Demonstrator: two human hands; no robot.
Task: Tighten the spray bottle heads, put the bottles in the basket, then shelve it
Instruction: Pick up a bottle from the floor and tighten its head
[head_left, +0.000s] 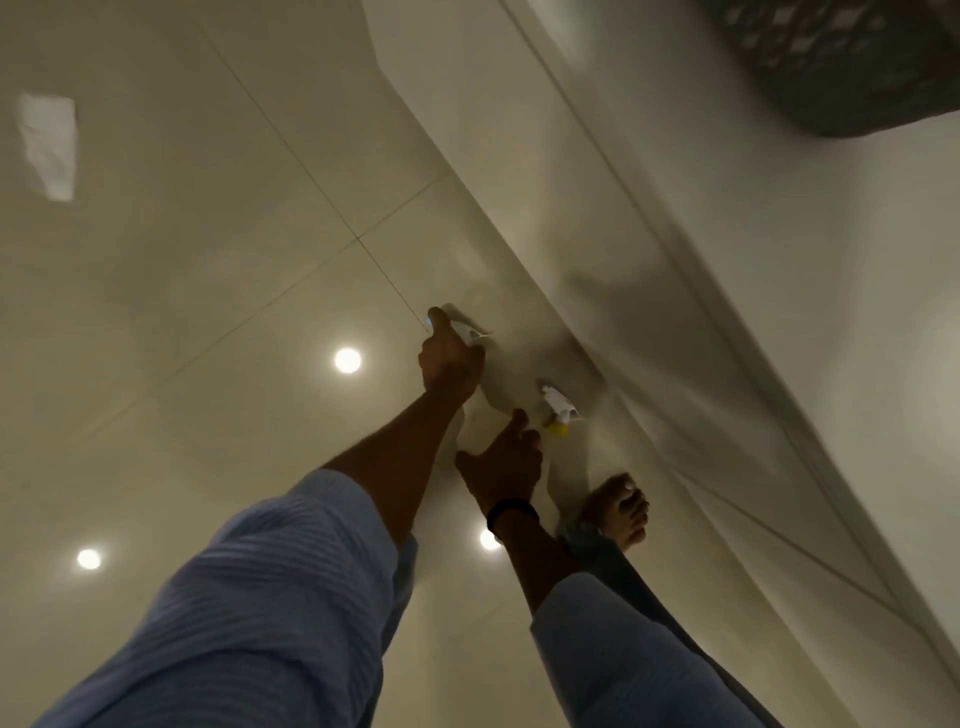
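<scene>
Two pale spray bottles sit on the glossy tiled floor beside a white cabinet front; the picture is blurred. My left hand (449, 364) is closed around the white head of the spray bottle with a blue nozzle tip (457, 326). Just right of it is the second spray bottle (506, 392), with a white head and a yellow nozzle (558, 427). My right hand (501, 460) reaches toward it with fingers spread, the index finger at its body. A dark woven basket (852, 67) sits at the top right, above the cabinet edge.
The white cabinet front (727, 291) runs diagonally along the right. My bare foot (618, 506) stands close to the bottles. A white patch (47, 145) shows on the floor at far left. Lamp reflections dot the tiles.
</scene>
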